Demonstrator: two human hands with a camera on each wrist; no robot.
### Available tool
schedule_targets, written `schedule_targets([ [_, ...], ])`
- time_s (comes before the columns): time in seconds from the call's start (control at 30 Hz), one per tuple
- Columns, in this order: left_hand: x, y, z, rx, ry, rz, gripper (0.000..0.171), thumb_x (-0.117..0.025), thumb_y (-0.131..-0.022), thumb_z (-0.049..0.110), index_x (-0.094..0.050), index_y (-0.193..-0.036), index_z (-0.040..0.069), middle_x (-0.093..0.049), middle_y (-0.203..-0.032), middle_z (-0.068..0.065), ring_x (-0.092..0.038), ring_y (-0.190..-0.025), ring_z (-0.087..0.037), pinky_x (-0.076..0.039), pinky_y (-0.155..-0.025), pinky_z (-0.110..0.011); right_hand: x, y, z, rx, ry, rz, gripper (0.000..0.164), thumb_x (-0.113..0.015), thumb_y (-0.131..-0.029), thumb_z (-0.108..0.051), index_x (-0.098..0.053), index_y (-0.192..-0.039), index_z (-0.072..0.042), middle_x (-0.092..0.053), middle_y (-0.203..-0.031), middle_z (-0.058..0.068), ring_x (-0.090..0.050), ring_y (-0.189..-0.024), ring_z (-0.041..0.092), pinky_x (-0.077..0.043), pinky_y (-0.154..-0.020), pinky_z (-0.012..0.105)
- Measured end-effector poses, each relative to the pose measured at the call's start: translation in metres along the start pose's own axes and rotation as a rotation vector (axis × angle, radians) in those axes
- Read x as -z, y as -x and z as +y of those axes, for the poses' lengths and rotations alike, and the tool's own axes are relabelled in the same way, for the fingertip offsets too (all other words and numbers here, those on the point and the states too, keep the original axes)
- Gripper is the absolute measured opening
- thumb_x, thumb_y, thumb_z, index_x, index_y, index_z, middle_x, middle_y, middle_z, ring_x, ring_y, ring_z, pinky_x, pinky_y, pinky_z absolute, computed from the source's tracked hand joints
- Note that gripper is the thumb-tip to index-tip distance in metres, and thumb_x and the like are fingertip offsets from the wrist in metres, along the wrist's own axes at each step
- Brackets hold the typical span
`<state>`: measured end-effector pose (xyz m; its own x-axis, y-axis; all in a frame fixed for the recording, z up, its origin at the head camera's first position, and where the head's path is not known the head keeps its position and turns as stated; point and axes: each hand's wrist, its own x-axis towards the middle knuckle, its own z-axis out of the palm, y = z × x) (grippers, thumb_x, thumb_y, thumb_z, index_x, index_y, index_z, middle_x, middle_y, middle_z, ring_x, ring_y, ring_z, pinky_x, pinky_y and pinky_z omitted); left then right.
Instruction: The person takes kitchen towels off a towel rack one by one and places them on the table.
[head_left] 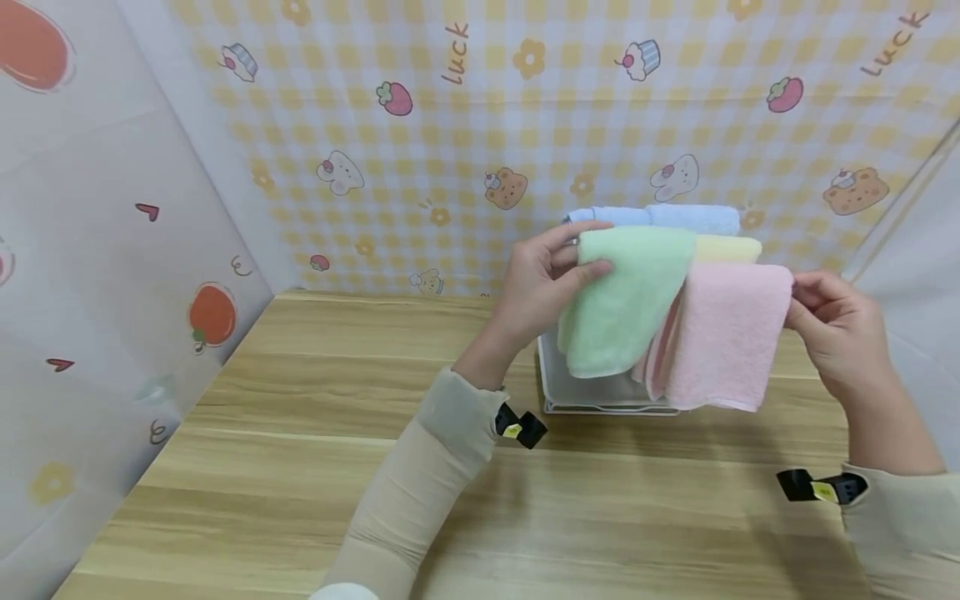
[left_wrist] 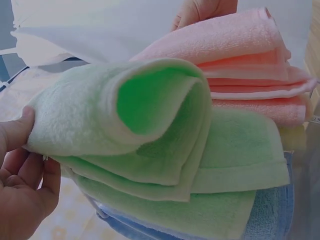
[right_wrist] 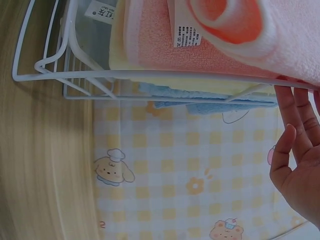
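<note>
My left hand (head_left: 536, 283) pinches the left edge of a pale green towel (head_left: 630, 300), thumb in front and fingers behind. In the left wrist view this towel (left_wrist: 100, 110) is folded over, its layers bulging into an open loop. My right hand (head_left: 847, 333) pinches the upper right edge of a folded pink towel (head_left: 735, 333). In the right wrist view its fingertips are at that towel (right_wrist: 295, 50), right by the white wire rail; the lower fingers are bent and apart. Both towels hang over a white wire rack (head_left: 546, 375), with the pink one right of the green.
Behind them, a pale yellow towel (head_left: 727, 248) and a light blue towel (head_left: 693, 218) hang on the rack. A white label (right_wrist: 187, 32) shows on the pink towel. The rack stands on a wooden table (head_left: 337, 417) before a yellow checked wall cloth (head_left: 420, 167).
</note>
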<state>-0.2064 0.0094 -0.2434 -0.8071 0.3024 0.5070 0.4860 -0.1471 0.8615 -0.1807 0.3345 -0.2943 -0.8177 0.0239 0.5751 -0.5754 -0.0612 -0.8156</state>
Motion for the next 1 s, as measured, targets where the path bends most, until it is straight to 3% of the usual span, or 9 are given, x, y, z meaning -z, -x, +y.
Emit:
schedule_targets([
  [0.17, 0.003, 0.001, 0.001, -0.030, 0.043, 0.053, 0.040, -0.070, -0.088, -0.003, -0.063, -0.127, -0.002, -0.069, -0.117, -0.023, -0.073, -0.103, -0.028, -0.062, -0.079, -0.035, -0.001, 0.000, 0.001, 0.003, 0.001, -0.003, 0.028, -0.051, -0.093, 0.017, -0.070, -0.099, -0.002, -0.075, -0.091, -0.001, -0.069, -0.072, 0.005, -0.056, -0.066, 0.012],
  [0.4, 0.005, -0.004, 0.006, -0.123, 0.042, 0.109, 0.037, -0.070, -0.089, -0.002, -0.063, -0.125, -0.005, -0.070, -0.115, -0.024, -0.073, -0.100, -0.032, -0.062, -0.079, -0.037, 0.001, 0.001, 0.001, 0.004, 0.014, -0.017, 0.029, -0.051, -0.093, 0.017, -0.070, -0.100, -0.003, -0.076, -0.091, -0.002, -0.069, -0.072, 0.004, -0.056, -0.066, 0.011],
  [0.6, 0.007, -0.011, 0.012, -0.137, 0.065, 0.166, 0.038, -0.070, -0.089, -0.002, -0.063, -0.126, -0.005, -0.069, -0.117, -0.024, -0.073, -0.102, -0.030, -0.061, -0.083, -0.034, 0.002, 0.001, 0.002, 0.019, 0.000, -0.010, 0.028, -0.051, -0.092, 0.018, -0.070, -0.102, -0.001, -0.076, -0.091, -0.001, -0.069, -0.072, 0.005, -0.056, -0.065, 0.012],
  [1.0, 0.018, -0.010, 0.009, -0.139, 0.134, 0.367, 0.038, -0.069, -0.090, -0.001, -0.061, -0.127, -0.006, -0.067, -0.124, -0.022, -0.070, -0.109, -0.028, -0.059, -0.089, -0.035, 0.001, -0.001, 0.004, 0.055, -0.011, -0.020, 0.030, -0.050, -0.091, 0.020, -0.071, -0.102, 0.000, -0.076, -0.093, -0.001, -0.067, -0.073, 0.004, -0.050, -0.061, 0.010],
])
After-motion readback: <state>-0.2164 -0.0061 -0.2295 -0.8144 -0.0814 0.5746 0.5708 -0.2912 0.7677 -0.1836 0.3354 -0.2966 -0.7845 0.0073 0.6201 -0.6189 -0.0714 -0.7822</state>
